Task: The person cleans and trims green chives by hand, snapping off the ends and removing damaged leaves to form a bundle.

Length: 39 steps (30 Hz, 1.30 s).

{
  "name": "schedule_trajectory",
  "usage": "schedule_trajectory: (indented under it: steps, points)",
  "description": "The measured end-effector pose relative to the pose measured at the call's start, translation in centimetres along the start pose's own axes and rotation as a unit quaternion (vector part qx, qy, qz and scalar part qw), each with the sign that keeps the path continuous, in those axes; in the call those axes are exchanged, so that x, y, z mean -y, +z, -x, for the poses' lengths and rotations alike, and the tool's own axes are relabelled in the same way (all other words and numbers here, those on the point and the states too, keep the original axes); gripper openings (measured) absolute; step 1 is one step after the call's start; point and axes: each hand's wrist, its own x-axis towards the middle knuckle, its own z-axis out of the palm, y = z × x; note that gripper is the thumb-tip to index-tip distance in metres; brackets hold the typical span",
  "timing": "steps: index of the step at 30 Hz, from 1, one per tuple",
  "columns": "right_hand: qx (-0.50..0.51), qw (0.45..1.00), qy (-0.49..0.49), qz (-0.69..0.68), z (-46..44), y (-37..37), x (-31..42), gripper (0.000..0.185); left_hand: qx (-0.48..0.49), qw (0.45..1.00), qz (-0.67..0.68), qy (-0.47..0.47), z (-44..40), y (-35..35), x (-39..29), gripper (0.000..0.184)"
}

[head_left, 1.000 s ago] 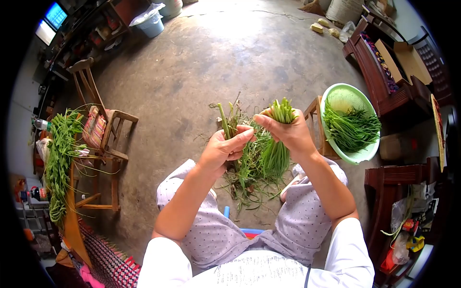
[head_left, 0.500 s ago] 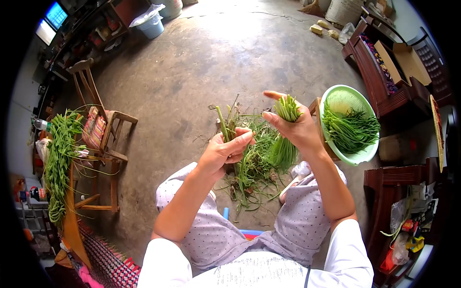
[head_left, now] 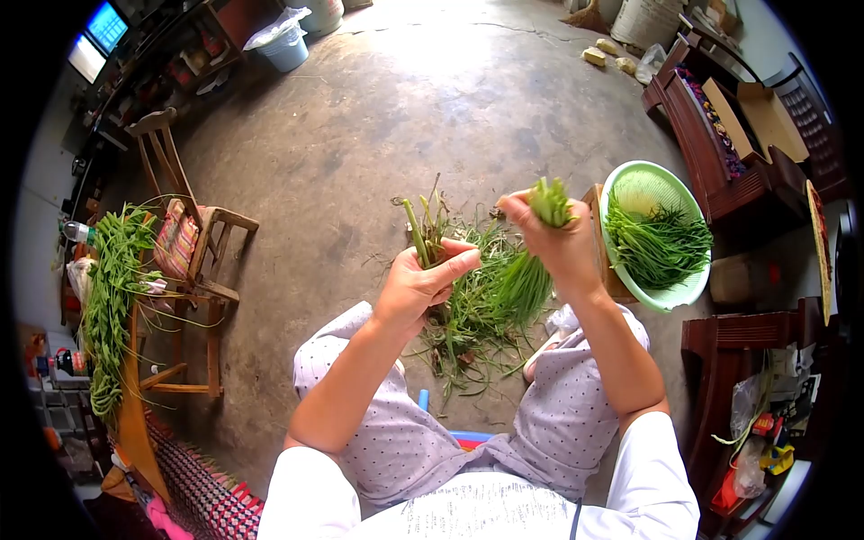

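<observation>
Single wide view from wearer's head, facing forward and down; hands (head_left: 416, 284) near, floor (head_left: 360, 135) beyond.

the basket (head_left: 668, 302) is pale green, the leaves (head_left: 664, 247) in it dark green. left of the basket, a bundle (head_left: 551, 205) runs from light green stem ends to deeper green blades. on its near left side, grey-lilac trousers (head_left: 396, 450) carry dark dots. far left of the basket, a chair cushion (head_left: 175, 241) shows pinkish-red and paler stripes.

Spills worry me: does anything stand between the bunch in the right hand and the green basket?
Nothing visible stands between the bunch in the right hand and the green basket; a wooden edge there looks lower.
</observation>
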Motion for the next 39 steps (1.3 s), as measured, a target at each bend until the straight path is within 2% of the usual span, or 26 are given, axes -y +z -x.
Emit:
schedule_trajectory:
  steps: [2, 4, 6, 7, 8, 10, 12, 14, 16, 18, 19, 23, 26, 28, 35, 38, 39]
  points:
    - [-0.065, 0.998, 0.011, -0.021, -0.4, -0.9, 0.2, 0.020, -0.004, 1.000, -0.005, 0.002, 0.1, 0.0, 0.1, 0.013]
    - [-0.044, 0.997, 0.041, -0.052, -0.4, -1.3, 0.2, 0.021, -0.012, 1.000, 0.002, 0.008, 0.1, 0.0, 0.1, 0.013]
    - [0.014, 0.999, 0.035, 0.037, 0.1, -1.0, 0.3, 0.021, -0.009, 1.000, 0.008, 0.012, 0.0, -0.1, 0.2, 0.013]
    - [0.020, 0.998, -0.064, 0.003, 0.1, 0.3, 0.1, 0.021, -0.006, 1.000, 0.015, 0.015, -0.1, -0.2, 0.2, 0.013]
    - [0.020, 0.998, -0.064, 0.003, 0.1, 0.3, -0.2, 0.021, -0.006, 1.000, 0.014, 0.014, -0.1, -0.1, 0.2, 0.013]
    - [0.042, 0.998, -0.047, 0.020, 0.1, 0.4, -0.6, 0.021, 0.000, 1.000, 0.006, 0.007, 0.0, 0.0, 0.0, 0.012]
    - [0.002, 0.999, -0.042, 0.004, -0.4, -0.2, -0.5, 0.018, 0.000, 1.000, 0.011, 0.002, 0.0, -0.2, 0.1, 0.012]
    - [-0.057, 0.995, 0.020, -0.085, -0.9, -1.4, -0.3, 0.020, 0.001, 1.000, 0.018, -0.002, -0.1, -0.3, 0.2, 0.013]
    - [-0.056, 0.994, 0.042, -0.084, -0.9, -1.5, -0.3, 0.022, 0.002, 0.999, 0.038, -0.004, -0.1, -0.4, 0.2, 0.013]
    - [0.066, 0.998, 0.010, -0.004, -0.6, -1.3, -0.1, 0.027, -0.004, 0.999, 0.038, -0.003, -0.1, -0.3, 0.0, 0.014]
    - [0.047, 0.998, -0.029, -0.033, -0.4, -0.4, 0.0, 0.037, -0.010, 0.999, 0.039, -0.001, 0.0, -0.3, -0.1, 0.014]
    - [0.104, 0.994, 0.006, -0.023, -0.3, -0.7, 0.3, 0.041, -0.019, 0.999, 0.043, 0.001, -0.1, -0.2, -0.3, 0.014]
    - [0.113, 0.993, 0.039, -0.011, -0.2, -0.8, 0.2, 0.033, -0.020, 0.999, 0.045, 0.004, -0.1, -0.2, -0.2, 0.014]
    - [0.115, 0.989, 0.078, -0.054, -0.2, -0.7, 0.0, 0.024, -0.018, 0.998, 0.053, 0.011, -0.1, -0.3, -0.2, 0.014]
    - [0.112, 0.988, 0.044, -0.094, -0.1, -0.5, -0.5, 0.020, -0.017, 0.998, 0.061, 0.020, 0.0, -0.5, -0.5, 0.013]
    - [0.094, 0.991, 0.054, -0.072, 0.1, -0.3, 0.1, 0.015, -0.019, 0.998, 0.063, 0.025, -0.1, -0.5, -0.5, 0.013]
    - [0.090, 0.995, 0.028, -0.031, 0.1, -0.3, 0.0, 0.014, -0.021, 0.997, 0.064, 0.027, -0.1, -0.5, -0.5, 0.012]
